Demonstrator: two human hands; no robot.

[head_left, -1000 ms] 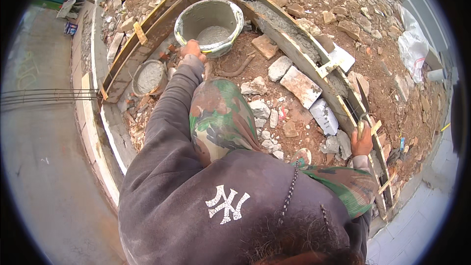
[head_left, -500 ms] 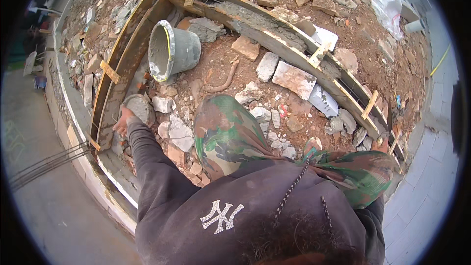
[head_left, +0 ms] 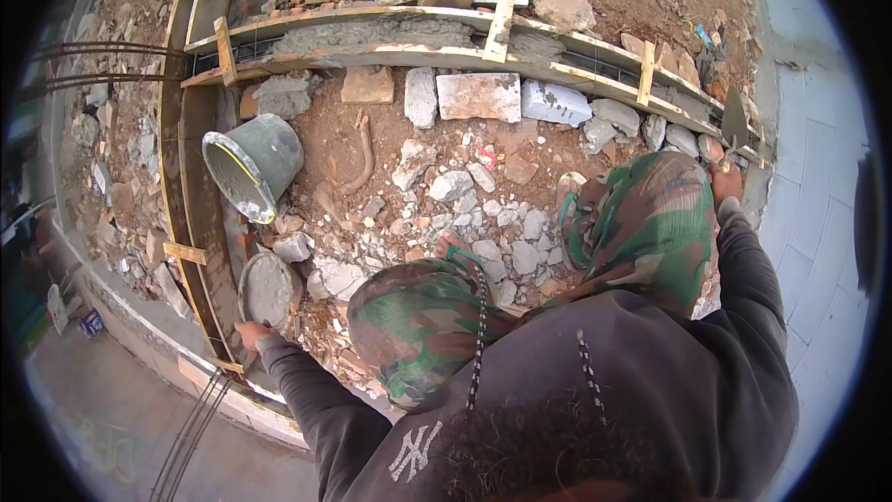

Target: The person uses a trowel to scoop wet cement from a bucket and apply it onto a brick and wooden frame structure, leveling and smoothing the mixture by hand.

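My left hand (head_left: pixel 249 334) is closed on the near edge of a round, cement-coated bowl (head_left: pixel 267 288), which sits on the rubble beside the left form board. Grey residue coats the bowl's inside. Far to the right, my right hand (head_left: pixel 726 183) grips the handle of a trowel (head_left: pixel 734 116); its pointed blade stands up next to the right end of the far formwork (head_left: pixel 618 93). Wet grey concrete (head_left: pixel 376 35) fills part of the channel between the formwork boards. A grey bucket (head_left: pixel 269 163) lies tilted beyond the bowl, its mouth facing left.
Wooden cross-pieces (head_left: pixel 498 30) bridge the form boards. Stones and blocks (head_left: pixel 478 97) lean along the far form's near side. Broken rubble (head_left: pixel 451 186) covers the soil around my feet. Steel bars (head_left: pixel 111 48) stick out at left. Grey paving (head_left: pixel 808 223) runs along the right.
The view has turned, so the far formwork now runs more level across the top. My right arm, earlier mostly hidden behind my knee, now shows stretched out. My left hand remains at the bowl.
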